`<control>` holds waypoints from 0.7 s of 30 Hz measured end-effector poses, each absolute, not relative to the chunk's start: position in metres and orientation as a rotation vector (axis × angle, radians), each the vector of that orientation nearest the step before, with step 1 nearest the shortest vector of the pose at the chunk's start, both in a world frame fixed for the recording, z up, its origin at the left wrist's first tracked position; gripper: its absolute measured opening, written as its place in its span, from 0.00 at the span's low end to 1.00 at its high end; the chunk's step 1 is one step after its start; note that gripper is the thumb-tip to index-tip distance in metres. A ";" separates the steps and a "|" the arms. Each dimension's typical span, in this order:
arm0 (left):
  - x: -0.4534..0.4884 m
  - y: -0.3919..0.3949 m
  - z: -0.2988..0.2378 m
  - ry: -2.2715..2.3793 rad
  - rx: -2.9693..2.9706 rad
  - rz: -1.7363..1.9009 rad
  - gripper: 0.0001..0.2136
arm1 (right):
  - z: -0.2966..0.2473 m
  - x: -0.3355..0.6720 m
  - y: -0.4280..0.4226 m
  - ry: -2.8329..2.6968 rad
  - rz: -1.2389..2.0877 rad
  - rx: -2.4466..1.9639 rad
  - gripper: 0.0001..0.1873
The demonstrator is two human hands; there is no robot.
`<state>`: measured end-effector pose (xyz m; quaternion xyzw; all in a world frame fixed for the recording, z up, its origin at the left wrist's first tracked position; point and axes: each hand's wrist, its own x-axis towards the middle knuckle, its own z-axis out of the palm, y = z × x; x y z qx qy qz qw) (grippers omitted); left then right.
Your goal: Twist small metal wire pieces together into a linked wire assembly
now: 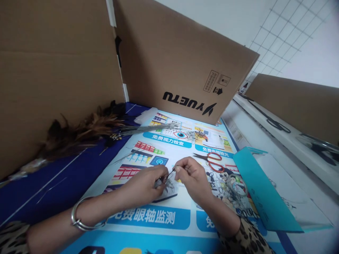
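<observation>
Over the printed poster sheet, my two hands meet near the middle of the head view. My left hand is closed in a pinch around a small dark piece with fine wire ends fanning out below it. Between the hands runs a short, thin dark strand; my right hand pinches its upper end between thumb and finger. What the strand is made of is too small to tell. Beyond the right hand lie scissors with orange-red handles, blades pointing left.
To the right, a tangle of thin dark wire pieces lies with a clear ring, beside an opened teal box. Brown feathers and a bundle of thin metal wires sit at the left. Cardboard panels stand behind.
</observation>
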<state>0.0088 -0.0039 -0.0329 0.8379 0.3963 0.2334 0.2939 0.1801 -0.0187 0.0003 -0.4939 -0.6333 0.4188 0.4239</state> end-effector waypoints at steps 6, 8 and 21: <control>0.004 -0.005 -0.017 0.998 2.257 0.667 0.02 | -0.006 0.180 -0.020 -1.384 1.373 -1.114 0.04; 0.004 -0.005 -0.015 0.969 2.274 0.679 0.06 | -0.008 0.179 -0.021 -1.363 1.419 -1.085 0.04; -0.009 0.013 -0.033 0.945 2.339 0.726 0.07 | -0.016 0.191 -0.011 -0.963 1.487 -0.901 0.04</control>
